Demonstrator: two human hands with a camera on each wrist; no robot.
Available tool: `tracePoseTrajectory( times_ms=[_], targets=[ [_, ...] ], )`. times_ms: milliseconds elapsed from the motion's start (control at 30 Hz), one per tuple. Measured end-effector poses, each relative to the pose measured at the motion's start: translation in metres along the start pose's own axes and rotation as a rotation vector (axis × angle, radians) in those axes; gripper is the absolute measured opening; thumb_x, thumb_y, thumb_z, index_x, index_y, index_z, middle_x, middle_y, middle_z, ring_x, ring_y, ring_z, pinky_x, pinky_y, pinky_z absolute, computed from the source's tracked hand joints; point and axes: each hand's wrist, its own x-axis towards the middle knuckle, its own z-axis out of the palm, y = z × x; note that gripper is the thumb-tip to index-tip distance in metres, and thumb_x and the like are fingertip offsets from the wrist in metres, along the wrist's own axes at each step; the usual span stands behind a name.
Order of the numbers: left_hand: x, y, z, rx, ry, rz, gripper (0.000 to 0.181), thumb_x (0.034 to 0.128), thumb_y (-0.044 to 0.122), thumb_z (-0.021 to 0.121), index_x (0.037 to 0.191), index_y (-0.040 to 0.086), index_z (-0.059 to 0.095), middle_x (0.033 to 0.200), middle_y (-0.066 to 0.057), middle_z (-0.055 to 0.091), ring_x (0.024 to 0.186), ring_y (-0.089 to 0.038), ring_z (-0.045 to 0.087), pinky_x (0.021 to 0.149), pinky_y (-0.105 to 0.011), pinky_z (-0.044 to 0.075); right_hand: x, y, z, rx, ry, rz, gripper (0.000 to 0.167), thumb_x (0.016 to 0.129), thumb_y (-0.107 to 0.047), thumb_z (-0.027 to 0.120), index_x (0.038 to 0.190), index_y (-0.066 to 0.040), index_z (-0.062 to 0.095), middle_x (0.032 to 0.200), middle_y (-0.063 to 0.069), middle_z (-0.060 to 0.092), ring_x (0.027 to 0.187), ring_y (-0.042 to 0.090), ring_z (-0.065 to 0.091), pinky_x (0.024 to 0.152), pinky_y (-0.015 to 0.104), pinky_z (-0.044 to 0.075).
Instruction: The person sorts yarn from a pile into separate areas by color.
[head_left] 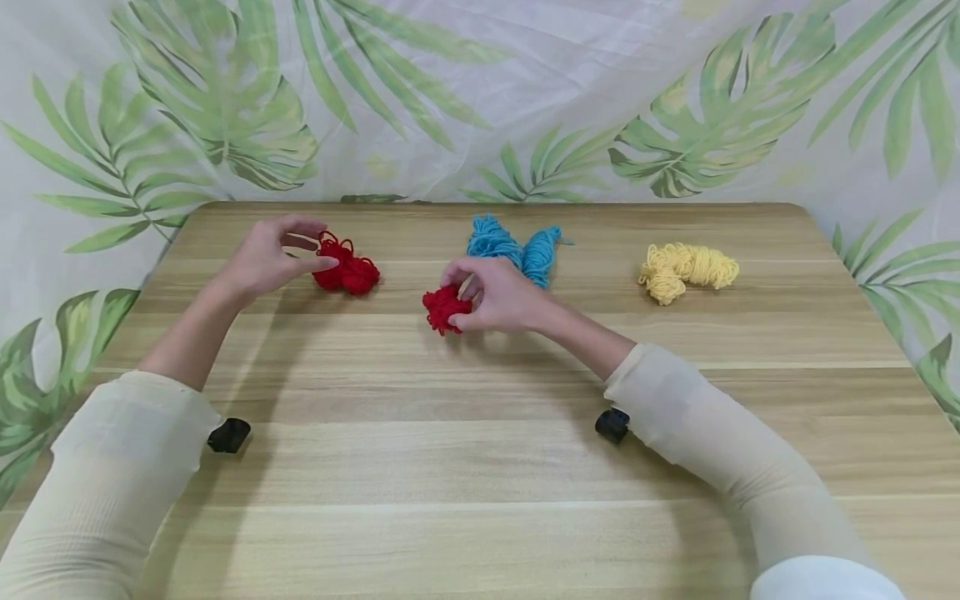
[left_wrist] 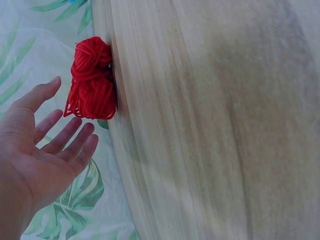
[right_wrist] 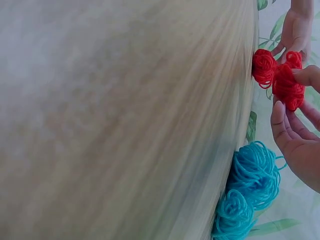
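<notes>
In the head view, my right hand point(head_left: 502, 296) pinches a small red yarn bundle point(head_left: 446, 309) between thumb and fingers, above the middle of the table. The right wrist view shows this held red yarn point(right_wrist: 288, 90) between the fingers of my right hand point(right_wrist: 302, 150). A second red yarn skein point(head_left: 348, 271) lies on the table to the left. Beside it is my left hand point(head_left: 266, 254), its thumb and fingers apart. In the left wrist view the fingers of my left hand point(left_wrist: 45, 150) are spread just short of that red skein point(left_wrist: 92, 80).
Behind my right hand lies blue yarn point(head_left: 495, 237), partly hidden by it. A yellow yarn skein point(head_left: 688, 268) rests farther right on the wooden table point(head_left: 420, 467). Black camera pieces point(head_left: 228, 435) hang at both wrists. A leaf-patterned cloth point(head_left: 555, 92) rises behind the table's far edge.
</notes>
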Motion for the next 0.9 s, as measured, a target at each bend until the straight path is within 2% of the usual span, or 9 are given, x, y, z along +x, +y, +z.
tracePoseTrajectory(
  times_ms=[567, 900],
  targets=[
    [0.002, 0.001, 0.000, -0.012, -0.013, -0.031, 0.058, 0.0945, 0.016, 0.077, 0.143, -0.006, 0.053, 0.139, -0.028, 0.058, 0.126, -0.043, 0.057, 0.075, -0.006, 0.045, 0.020, -0.008, 0.008, -0.022, -0.033, 0.032, 0.038, 0.084, -0.009, 0.083, 0.117, -0.003, 0.066, 0.117, 0.011, 0.068, 0.097, 0.022, 0.070, 0.084, 0.026, 0.058],
    [0.001, 0.002, 0.001, -0.012, -0.015, -0.012, 0.057, 0.0938, 0.013, 0.077, 0.142, -0.007, 0.054, 0.138, -0.029, 0.059, 0.125, -0.044, 0.058, 0.076, -0.006, 0.045, 0.036, -0.014, 0.017, -0.001, -0.038, 0.043, 0.034, 0.085, -0.006, 0.081, 0.115, -0.002, 0.066, 0.115, 0.011, 0.068, 0.092, 0.023, 0.070, 0.084, 0.024, 0.056]
  ],
)
